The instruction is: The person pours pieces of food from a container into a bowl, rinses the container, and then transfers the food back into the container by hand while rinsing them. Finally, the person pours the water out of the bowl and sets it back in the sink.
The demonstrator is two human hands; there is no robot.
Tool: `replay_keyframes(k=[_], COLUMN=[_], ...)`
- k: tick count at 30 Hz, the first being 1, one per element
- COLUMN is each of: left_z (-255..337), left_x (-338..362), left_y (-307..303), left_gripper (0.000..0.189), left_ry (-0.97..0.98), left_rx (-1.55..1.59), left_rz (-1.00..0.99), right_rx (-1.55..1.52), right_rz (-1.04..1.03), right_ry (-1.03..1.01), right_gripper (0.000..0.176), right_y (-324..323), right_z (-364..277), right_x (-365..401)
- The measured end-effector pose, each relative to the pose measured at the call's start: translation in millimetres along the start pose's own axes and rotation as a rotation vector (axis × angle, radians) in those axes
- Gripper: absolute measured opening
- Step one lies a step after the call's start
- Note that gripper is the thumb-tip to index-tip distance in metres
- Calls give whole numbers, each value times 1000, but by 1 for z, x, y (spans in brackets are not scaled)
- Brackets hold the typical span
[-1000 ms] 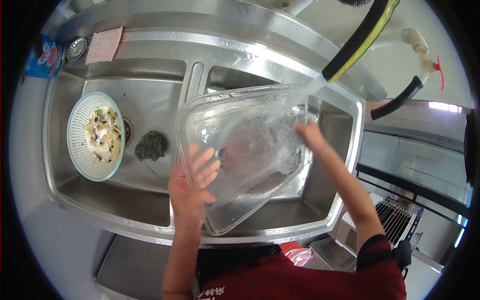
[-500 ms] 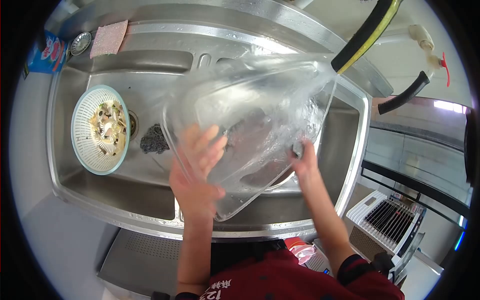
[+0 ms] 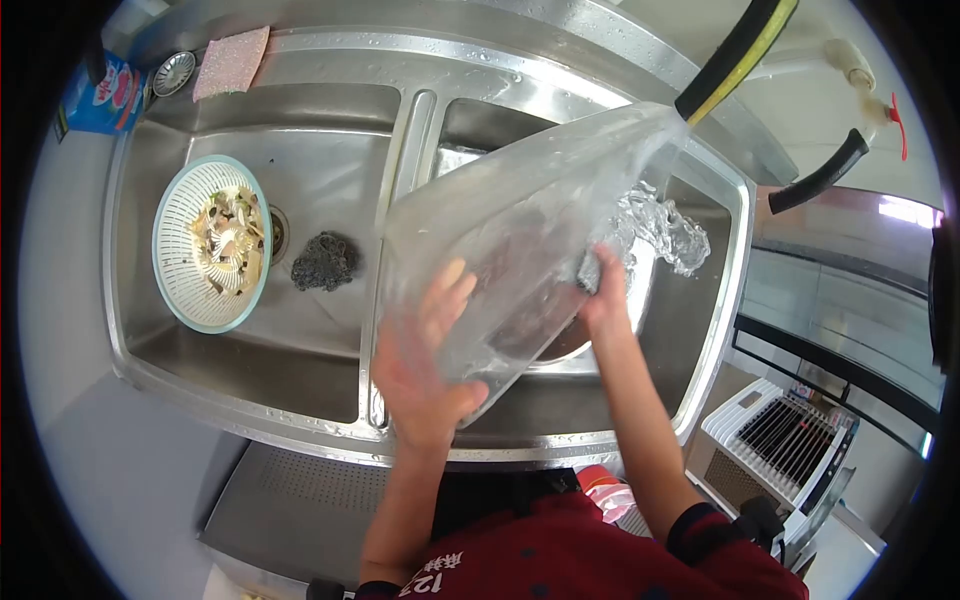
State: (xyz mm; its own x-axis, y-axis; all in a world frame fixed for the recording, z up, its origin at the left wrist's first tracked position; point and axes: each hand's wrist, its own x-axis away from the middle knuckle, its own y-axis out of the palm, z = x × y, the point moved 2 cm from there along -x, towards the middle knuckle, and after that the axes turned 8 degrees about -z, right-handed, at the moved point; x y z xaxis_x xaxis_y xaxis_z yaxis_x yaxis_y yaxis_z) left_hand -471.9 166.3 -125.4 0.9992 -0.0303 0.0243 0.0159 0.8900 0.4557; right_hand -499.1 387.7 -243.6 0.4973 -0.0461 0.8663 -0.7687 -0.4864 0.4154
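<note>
My left hand (image 3: pixel 425 375) clamps the clear tray (image 3: pixel 510 210), fingers spread behind it — right hand (image 3: pixel 603 295) pinches its edge, hose (image 3: pixel 735 60) water running over the sink (image 3: pixel 300 375).

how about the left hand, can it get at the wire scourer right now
Probably not while its grip is taken: the left hand holds the clear tray over the right basin. The wire scourer lies uncovered beside the strainer, so the way is free once it lets go.

A kitchen: steel double sink (image 3: pixel 300 395), hose tap (image 3: pixel 735 55), scouring pad (image 3: pixel 325 260).
</note>
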Motion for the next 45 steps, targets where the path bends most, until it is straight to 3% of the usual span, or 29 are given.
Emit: replay_keyframes(k=[1, 3, 6, 8, 10, 12, 13, 14, 16, 17, 19, 20, 22, 23, 24, 26, 28, 30, 35, 37, 39, 42, 43, 45], left_z=[-6, -20, -25, -36, -45, -54, -57, -50, -30, -27, -27, -29, -37, -43, -49, -51, -50, -62, -65, -60, -61, -56, -55, -61], left_x=[0, 1, -8, -10, -9, -12, -17, -27, -52, -61, -73, -72, -62, -54, -44, -26, -14, -9, -9, -4, 6, 2, 1, -1], left_y=[4, 15, 19, 17, 14, 18, 3, -10, -19, -18, -20, -13, 5, 7, 6, 8, 11, 19, 19, 11, 2, 5, 8, 12], left_gripper=[86, 84, 82, 81, 81, 77, 74, 74, 68, 68, 67, 67, 62, 62, 59, 59, 63, 64, 66, 65, 67, 70, 70, 70], left_ry=[0, 0, -25, -20, -15, -58, -73, -84, -266, -267, -390, -393, -441, -441, -334, -230, -132, -109, -114, -116, -111, -140, -175, -157], left_rx=[-1, 49, 79, 146, 209, 222, 167, 180, 824, 824, 21, 19, -36, -38, -24, -18, 35, 56, 102, 18, -40, -64, -21, -3], left_rz=[-2, 47, 100, 153, 210, 54, -140, -149, -333, -343, -306, -312, -129, -135, -120, -105, -56, -6, 56, 70, 69, 143, 220, 190], right_rx=[128, 205, 18, 220, 372, 427, 516, 671, 962, 956, 1285, 1280, 491, 329, 104, -76, -28, 24, 124, 304, 99, 278, 174, 71], right_rz=[91, 1, -112, -5, -53, -57, -65, -50, -32, -30, 2, 6, 8, 43, 80, 103, 215, 50, -94, 1, -30, -210, -136, 39], right_ry=[-81, 28, 43, -145, -274, -355, -474, -490, -612, -620, -805, -806, -773, -709, -519, -395, -234, -129, -33, -82, -31, -149, -179, -232], right_gripper=[41, 39, 35, 34, 29, 33, 25, 17, 11, 11, 20, 20, 21, 21, 21, 20, 24, 28, 34, 32, 25, 29, 30, 34], right_y=[-2, 27, 30, 29, 15, 5, 7, -2, -6, -4, 6, 9, 6, 5, -8, -20, 3, 24, 10, -2, 9, 3, -4, 15], right_z=[19, 64, 105, 108, 90, 58, 39, 20, -11, -18, -28, -30, -28, -19, -7, 17, 34, 65, 101, 69, 12, -1, 6, 25], right_x=[11, 56, 88, 105, 107, 100, 101, 99, 98, 97, 99, 91, 68, 60, 42, 30, 48, 69, 66, 37, 22, -6, -4, 27])
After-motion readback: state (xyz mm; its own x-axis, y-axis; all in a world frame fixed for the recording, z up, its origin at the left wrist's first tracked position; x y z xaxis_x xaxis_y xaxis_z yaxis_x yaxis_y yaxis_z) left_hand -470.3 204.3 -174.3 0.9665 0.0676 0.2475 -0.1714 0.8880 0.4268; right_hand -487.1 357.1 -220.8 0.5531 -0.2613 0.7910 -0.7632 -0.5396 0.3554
